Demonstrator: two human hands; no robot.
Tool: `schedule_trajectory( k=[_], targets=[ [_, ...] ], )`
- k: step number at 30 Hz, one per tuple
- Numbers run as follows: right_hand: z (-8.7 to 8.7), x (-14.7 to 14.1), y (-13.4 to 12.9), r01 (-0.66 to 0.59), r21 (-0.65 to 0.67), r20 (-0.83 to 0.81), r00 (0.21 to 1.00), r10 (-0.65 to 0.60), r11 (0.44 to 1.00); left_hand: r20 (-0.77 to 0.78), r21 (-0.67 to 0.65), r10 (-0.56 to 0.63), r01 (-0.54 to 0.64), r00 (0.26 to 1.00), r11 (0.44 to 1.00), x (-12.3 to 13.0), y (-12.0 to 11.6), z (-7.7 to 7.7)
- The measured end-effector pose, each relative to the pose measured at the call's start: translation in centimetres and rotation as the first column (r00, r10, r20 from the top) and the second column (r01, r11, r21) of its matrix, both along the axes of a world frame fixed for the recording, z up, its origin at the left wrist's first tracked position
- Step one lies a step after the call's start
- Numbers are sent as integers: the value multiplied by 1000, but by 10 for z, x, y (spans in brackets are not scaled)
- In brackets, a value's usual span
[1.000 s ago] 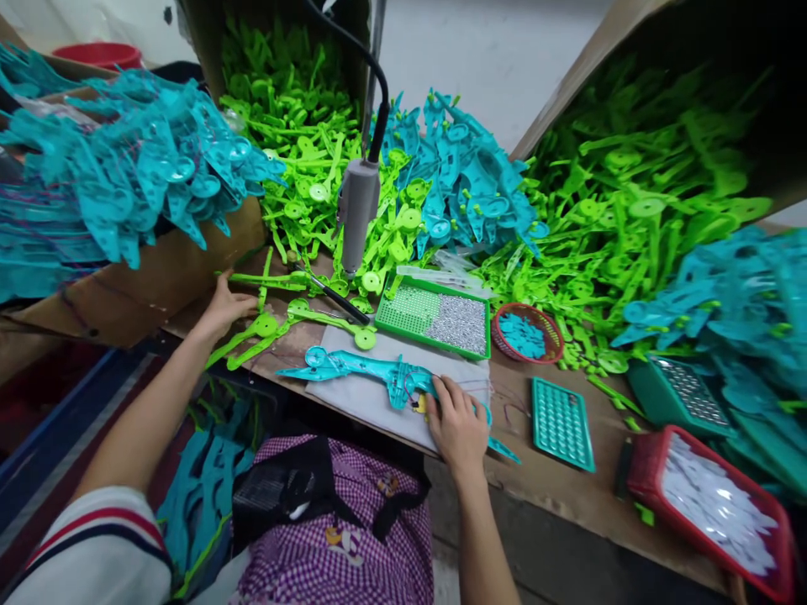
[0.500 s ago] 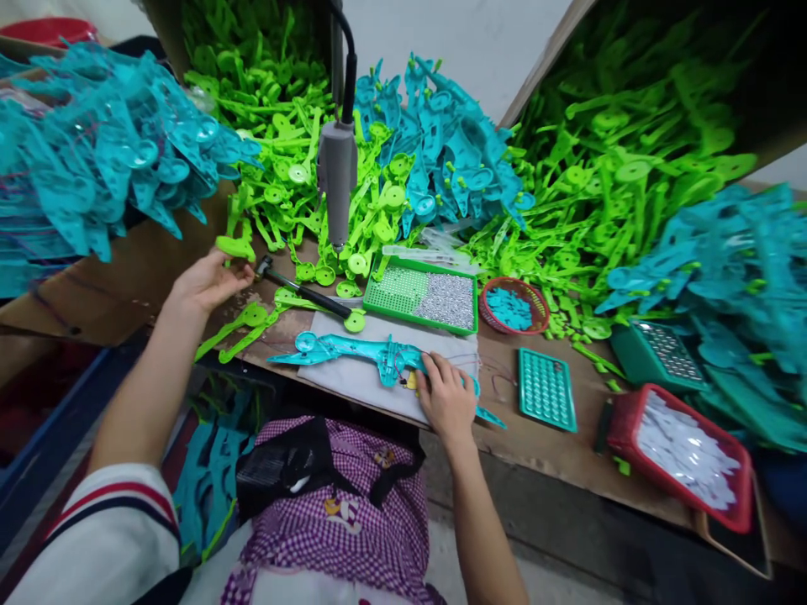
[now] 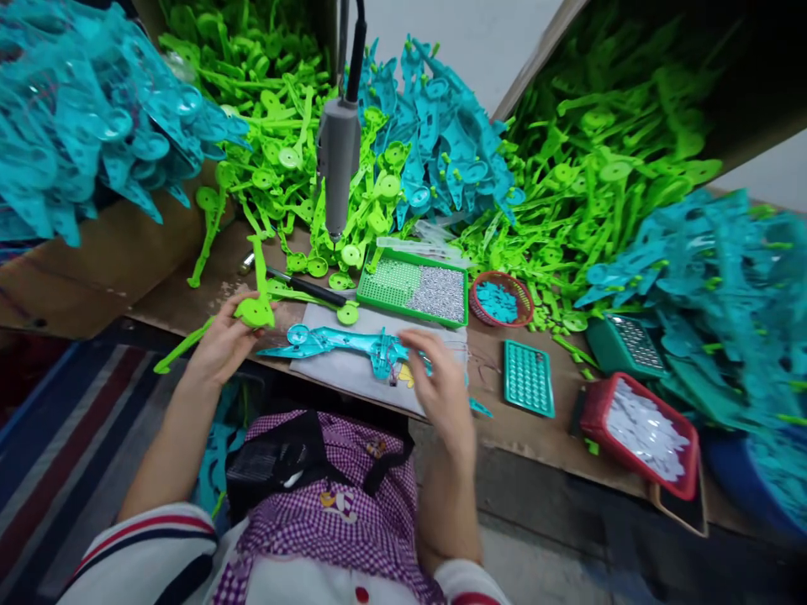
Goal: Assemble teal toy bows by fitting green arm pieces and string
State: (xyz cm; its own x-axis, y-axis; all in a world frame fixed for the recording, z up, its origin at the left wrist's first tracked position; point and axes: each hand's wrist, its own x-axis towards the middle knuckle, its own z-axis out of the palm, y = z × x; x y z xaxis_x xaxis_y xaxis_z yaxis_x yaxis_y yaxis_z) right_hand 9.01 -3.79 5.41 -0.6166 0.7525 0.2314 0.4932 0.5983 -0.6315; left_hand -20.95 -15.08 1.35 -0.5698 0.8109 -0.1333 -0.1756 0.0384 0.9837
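In the head view my left hand [image 3: 228,343] grips a bright green plastic part [image 3: 255,313] with a round disc at its lower end and an arm pointing up. A long turquoise plastic housing [image 3: 344,339], hollow side up, lies on a pale cloth [image 3: 308,370] at the table's front edge. My right hand [image 3: 445,391] is over the housing's right end and hides part of it. Its fingers are loosely bent and apart, with nothing visible between them. Behind the housing lies a hammer [image 3: 315,288] with a black handle, close to several loose green parts.
A grey power screwdriver [image 3: 339,164] hangs over the table. Behind the cloth sits a green tray [image 3: 413,316] of small metal pieces. A red basket [image 3: 526,311], a turquoise tray [image 3: 530,382] and a red bin [image 3: 684,483] stand rightward. Heaps of green [image 3: 598,193] and turquoise parts [image 3: 101,118] surround them.
My left hand has come right and nearer with the green part, away from the left heap. My right hand has lifted off the turquoise housing. The camera view has shifted slightly.
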Motion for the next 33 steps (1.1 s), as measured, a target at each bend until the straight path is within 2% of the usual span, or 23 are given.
schedule_trajectory(
  k=[1,3,5,8,11,15,19,22,25,27,29,31,33],
  targets=[
    [2,-25,0,-67,-51,-7,998,67,996,-1,8,-4,4,1000,1000,5,-1,-1],
    [-2,-73,2,-166,-166,88,979,182,972,12,22,5,-5,1000,1000,13,-4,-3],
    [-12,-110,5,-141,-237,209,959,192,961,13,30,19,-19,1000,999,17,-10,-5],
    [-28,-140,12,-63,-260,319,936,147,964,-1,8,16,-16,1000,1000,17,-20,-12],
    [-35,-154,18,-26,-284,324,938,122,958,46,-35,8,-6,999,999,17,-25,-19],
    [-40,-159,17,-71,-252,246,960,135,965,141,-72,42,-32,989,997,20,-25,-21],
    [-51,-133,3,-148,-219,255,945,203,964,135,-67,70,-62,988,996,22,-27,-16],
    [-56,-105,-8,-142,-199,281,940,195,970,61,-79,48,-43,997,996,22,-29,-17],
    [-50,-91,-18,-74,-208,136,985,104,975,-157,-62,-22,13,987,998,30,-31,-17],
    [-43,-93,-24,-55,-286,-57,998,40,957,-411,-81,-85,56,908,995,43,-33,-13],
    [-36,-99,-30,-130,-415,-242,970,29,900,-640,-97,-130,89,757,991,61,-34,-7],
    [-34,-102,-34,-187,-516,-360,933,-13,836,-771,-80,-160,155,617,985,77,-36,0],
    [-35,-96,-34,-162,-595,-418,899,-130,788,-824,-66,-187,237,535,969,81,-37,6]
  ],
)
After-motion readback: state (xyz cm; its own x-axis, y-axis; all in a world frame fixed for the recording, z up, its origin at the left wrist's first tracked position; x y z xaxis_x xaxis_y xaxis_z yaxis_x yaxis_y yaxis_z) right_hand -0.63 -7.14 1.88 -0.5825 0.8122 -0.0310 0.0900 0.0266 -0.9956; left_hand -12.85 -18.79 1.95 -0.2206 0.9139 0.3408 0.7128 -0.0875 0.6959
